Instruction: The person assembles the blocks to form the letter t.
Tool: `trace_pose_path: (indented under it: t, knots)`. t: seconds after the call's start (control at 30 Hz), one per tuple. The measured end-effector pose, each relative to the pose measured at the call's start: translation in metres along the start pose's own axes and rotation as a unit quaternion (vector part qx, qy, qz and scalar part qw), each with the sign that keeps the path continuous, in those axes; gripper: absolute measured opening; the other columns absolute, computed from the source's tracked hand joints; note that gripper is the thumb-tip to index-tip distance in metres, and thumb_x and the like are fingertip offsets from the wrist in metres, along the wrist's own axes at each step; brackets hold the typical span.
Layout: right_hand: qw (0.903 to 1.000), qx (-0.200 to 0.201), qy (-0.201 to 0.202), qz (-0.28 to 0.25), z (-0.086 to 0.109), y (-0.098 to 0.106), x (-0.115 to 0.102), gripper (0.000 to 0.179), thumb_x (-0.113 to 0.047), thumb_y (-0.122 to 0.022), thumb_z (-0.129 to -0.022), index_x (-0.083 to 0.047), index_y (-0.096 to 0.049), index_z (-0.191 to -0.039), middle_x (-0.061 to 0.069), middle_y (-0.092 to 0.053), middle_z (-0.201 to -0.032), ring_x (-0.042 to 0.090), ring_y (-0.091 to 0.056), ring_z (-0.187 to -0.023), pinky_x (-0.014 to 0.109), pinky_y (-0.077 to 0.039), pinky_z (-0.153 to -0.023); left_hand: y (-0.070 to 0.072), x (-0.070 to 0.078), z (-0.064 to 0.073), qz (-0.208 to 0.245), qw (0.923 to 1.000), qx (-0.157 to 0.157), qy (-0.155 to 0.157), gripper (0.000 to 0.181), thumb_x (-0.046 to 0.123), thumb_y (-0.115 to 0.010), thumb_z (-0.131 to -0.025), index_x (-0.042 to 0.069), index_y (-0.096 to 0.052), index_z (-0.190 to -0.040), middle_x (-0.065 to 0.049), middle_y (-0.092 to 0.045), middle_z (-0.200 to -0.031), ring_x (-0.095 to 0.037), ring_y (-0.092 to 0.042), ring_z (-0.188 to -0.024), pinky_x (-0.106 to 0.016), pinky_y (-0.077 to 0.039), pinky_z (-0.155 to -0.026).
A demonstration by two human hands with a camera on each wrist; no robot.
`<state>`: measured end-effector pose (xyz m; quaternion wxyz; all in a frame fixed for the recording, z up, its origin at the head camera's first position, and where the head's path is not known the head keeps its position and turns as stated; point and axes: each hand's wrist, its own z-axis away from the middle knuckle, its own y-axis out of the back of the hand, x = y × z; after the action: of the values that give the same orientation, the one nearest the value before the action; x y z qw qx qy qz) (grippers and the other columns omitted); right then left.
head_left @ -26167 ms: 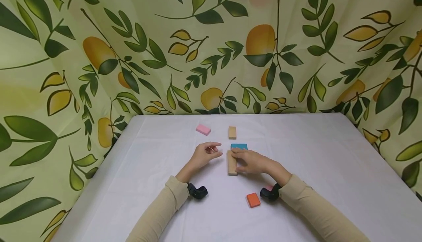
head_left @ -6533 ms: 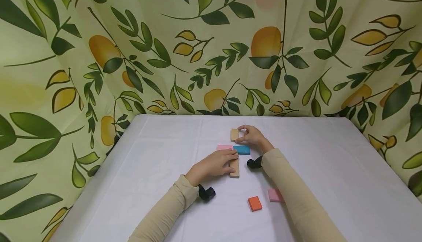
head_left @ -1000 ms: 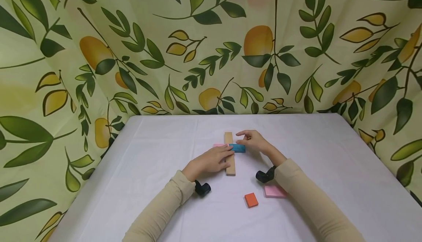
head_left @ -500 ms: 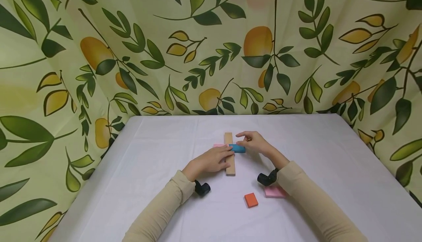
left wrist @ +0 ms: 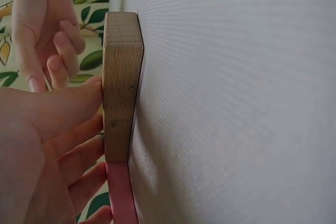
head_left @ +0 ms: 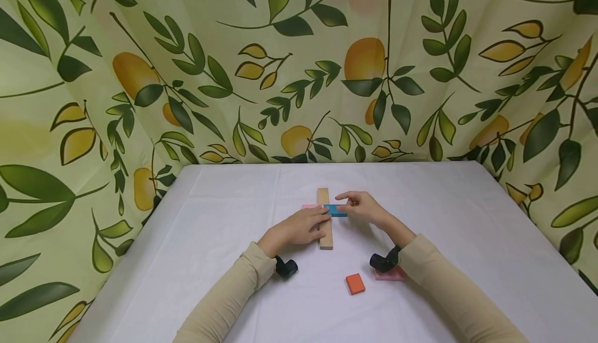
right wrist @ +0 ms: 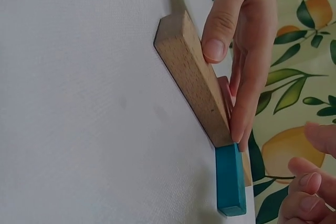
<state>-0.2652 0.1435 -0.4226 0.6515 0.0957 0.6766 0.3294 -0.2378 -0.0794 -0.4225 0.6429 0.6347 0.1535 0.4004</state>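
A cross-like shape of blocks lies on the white table: a long wooden block (head_left: 327, 242) in front, a pink block (head_left: 309, 206) left, a blue block (head_left: 337, 210) right and a short wooden block (head_left: 323, 194) behind. My left hand (head_left: 297, 228) rests on the middle with extended fingers, thumb on the long wooden block (left wrist: 122, 93) and fingers reaching the pink block (left wrist: 121, 190). My right hand (head_left: 368, 210) is beside the blue block, holding nothing, fingers loosely bent; its thumb overlaps that block in the head view. In the right wrist view the fingers are apart from the blue block (right wrist: 230, 177).
An orange block (head_left: 355, 284) lies nearer me on the white tablecloth (head_left: 224, 229). To its right another pink block (head_left: 390, 275) is partly hidden by my right wrist camera (head_left: 384, 261). A leaf-patterned curtain (head_left: 261, 99) hangs behind the table.
Since the oldest frame the far pink block has joined the blue one; the short wooden block has since come nearer to meet them. Lately my right hand has lowered slightly; my left stays.
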Motion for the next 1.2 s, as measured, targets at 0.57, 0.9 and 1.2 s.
trace_pose_path:
  t: [0.57,0.9,1.2]
  knots:
    - [0.9998,-0.013,-0.007,-0.014,0.018,0.002,-0.003,0.042,-0.022,-0.068,-0.089,-0.001,-0.061,-0.125,0.001,-0.049,-0.074,0.015,-0.04,-0.067,0.02,-0.032,-0.052,-0.001,-0.001,0.0,-0.007,1.0,-0.001,0.0,0.052,0.033,-0.051,-0.099,0.016,-0.04,-0.148,0.001,-0.029,-0.16,-0.019,-0.024,-0.151,-0.04,-0.027,-0.121]
    - [0.9995,-0.025,0.02,-0.003,0.028,0.004,0.0,0.04,-0.019,-0.068,-0.089,0.002,-0.062,-0.122,0.001,-0.049,-0.073,0.013,-0.04,-0.065,0.019,-0.032,-0.053,0.001,0.0,0.001,-0.009,1.0,-0.003,0.003,0.052,0.033,-0.051,-0.099,0.016,-0.04,-0.147,0.001,-0.029,-0.16,-0.018,-0.024,-0.151,-0.04,-0.027,-0.121]
    - [0.999,-0.039,0.018,-0.011,0.038,0.002,0.003,0.037,-0.02,-0.068,-0.089,0.001,-0.064,-0.12,0.001,-0.05,-0.073,0.012,-0.041,-0.067,0.02,-0.033,-0.055,0.001,0.001,0.002,-0.002,1.0,-0.002,0.003,0.052,0.032,-0.05,-0.1,0.015,-0.04,-0.147,0.0,-0.029,-0.16,-0.019,-0.024,-0.151,-0.041,-0.027,-0.121]
